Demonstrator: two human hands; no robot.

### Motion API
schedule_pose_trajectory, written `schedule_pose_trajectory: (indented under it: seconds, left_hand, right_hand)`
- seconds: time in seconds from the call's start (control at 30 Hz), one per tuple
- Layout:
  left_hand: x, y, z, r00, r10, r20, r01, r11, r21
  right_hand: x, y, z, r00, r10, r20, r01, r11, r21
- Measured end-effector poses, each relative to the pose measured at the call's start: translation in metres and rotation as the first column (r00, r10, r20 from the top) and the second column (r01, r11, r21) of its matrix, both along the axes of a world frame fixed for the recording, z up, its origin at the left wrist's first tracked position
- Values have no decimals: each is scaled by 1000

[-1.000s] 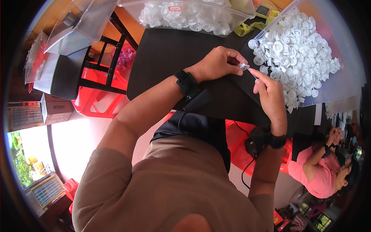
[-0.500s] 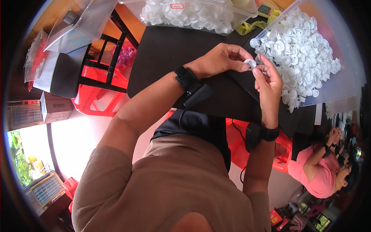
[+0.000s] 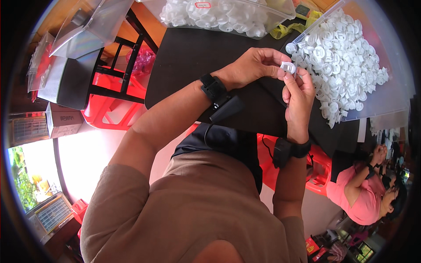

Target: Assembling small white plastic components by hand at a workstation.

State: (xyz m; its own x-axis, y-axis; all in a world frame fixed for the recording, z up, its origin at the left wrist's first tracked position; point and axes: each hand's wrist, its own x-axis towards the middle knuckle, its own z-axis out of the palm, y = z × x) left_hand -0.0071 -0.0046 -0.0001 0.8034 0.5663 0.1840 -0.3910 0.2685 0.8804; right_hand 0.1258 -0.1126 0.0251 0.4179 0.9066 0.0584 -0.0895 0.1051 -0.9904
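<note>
A small round white plastic part (image 3: 287,67) with a slot-like opening is held up over the dark table. My left hand (image 3: 258,65) pinches it between thumb and fingertips from the left. From the right, my right hand (image 3: 300,94) closes thumb and fingers on the lower right edge of the same part, the other fingers curled in. Whether something thin also sits between the right fingertips is too small to make out. Just beyond my hands lies a heap of similar white plastic parts (image 3: 342,61), in and around a tilted clear plastic bin (image 3: 386,103).
A clear tub (image 3: 280,11) with more white parts stands at the back of the black table (image 3: 188,57). Yellow plastic (image 3: 283,30) lies beside it. Red stools (image 3: 105,107) are near the table. A person in pink (image 3: 359,197) sits at the right.
My right hand has shifted slightly left and its raised index finger has bent down onto the part. The white part has turned, showing its slotted face.
</note>
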Motion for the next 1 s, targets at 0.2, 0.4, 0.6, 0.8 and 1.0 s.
schedule_pose_trajectory:
  seconds: [0.2, 0.4, 0.6, 0.8, 1.0]
  left_hand:
    - [0, 4, -4, 999, 0, -35, -6, 983, -183]
    - [-2, 5, -3, 999, -46, 9, 47, 972, -230]
    - [-2, 6, -5, 999, -45, 6, 45, 975, -215]
    - [-3, 5, -4, 999, -44, 6, 44, 978, -205]
    - [-3, 5, -4, 999, -49, 0, 48, 980, -194]
  right_hand:
    - [0, -20, 9, 906, -55, 420, 89, 994, -61]
    - [-1, -35, 8, 662, -69, 746, 156, 987, -48]
    - [-2, -38, 10, 561, -83, 824, 146, 989, 0]
    - [-3, -37, 10, 566, -93, 819, 145, 989, 11]
    - [-4, -36, 11, 531, -102, 841, 153, 988, 23]
